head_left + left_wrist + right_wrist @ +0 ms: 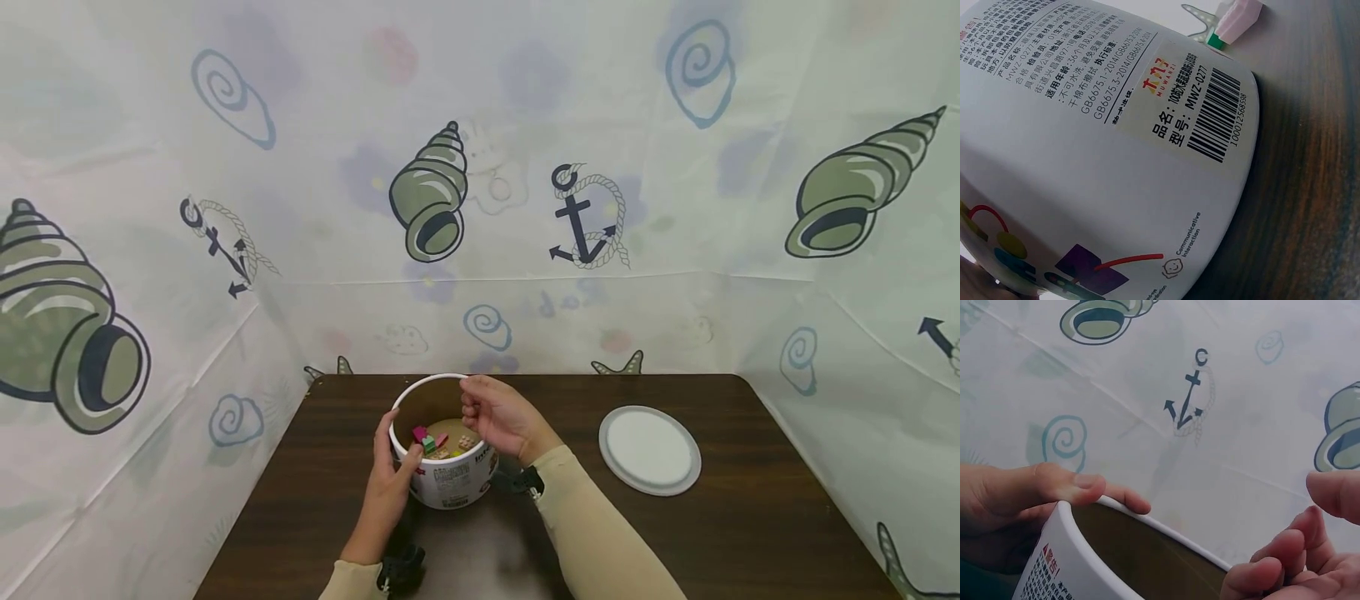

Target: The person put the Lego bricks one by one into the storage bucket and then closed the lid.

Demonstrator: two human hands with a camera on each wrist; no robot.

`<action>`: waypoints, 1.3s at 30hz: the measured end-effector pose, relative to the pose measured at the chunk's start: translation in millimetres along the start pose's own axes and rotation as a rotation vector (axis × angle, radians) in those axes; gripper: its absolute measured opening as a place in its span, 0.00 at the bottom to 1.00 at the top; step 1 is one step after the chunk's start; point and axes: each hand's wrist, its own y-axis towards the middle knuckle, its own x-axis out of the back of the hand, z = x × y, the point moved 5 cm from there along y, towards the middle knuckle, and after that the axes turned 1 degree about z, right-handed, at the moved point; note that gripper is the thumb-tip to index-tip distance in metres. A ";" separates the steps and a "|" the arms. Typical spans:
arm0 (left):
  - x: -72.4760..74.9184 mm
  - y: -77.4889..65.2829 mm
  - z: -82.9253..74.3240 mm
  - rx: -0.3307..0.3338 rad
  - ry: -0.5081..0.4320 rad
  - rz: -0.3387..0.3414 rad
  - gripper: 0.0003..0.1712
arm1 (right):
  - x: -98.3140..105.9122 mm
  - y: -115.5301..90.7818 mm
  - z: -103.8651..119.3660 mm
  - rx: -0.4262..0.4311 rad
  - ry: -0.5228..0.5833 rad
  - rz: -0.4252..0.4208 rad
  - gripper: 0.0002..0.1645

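A white printed tub point(452, 483), open at the top, stands on the dark table before me. Small colourful blocks, among them a magenta piece point(419, 433) and a green piece point(429, 445), lie inside. My left hand point(392, 475) grips the tub's left wall, thumb and fingers over the rim point(1129, 516). At the right side of the rim, my right hand point(506, 417) has its fingers curled, with the thumb close above the index fingertip. No object shows in it. From the left wrist, the tub's label point(1194, 115) fills most of the view.
A round white lid point(650, 450) lies on the table point(720, 533) to the right. Past the tub, a pink shape point(1239, 20) with green at its end appears in the left wrist view. A sheet point(525, 325) printed with shells and anchors surrounds the table's back and sides.
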 end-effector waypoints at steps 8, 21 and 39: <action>-0.1 -0.3 -0.2 0.004 0.009 -0.003 0.44 | 3.0 -4.1 -0.2 0.024 0.023 0.072 0.15; 0.3 -1.0 -3.9 -0.003 0.017 -0.003 0.44 | 1.4 -10.9 1.0 0.112 0.012 0.285 0.19; 1.3 -0.9 -1.2 -0.020 0.011 0.004 0.44 | 48.9 -53.0 -1.0 0.287 0.117 0.300 0.13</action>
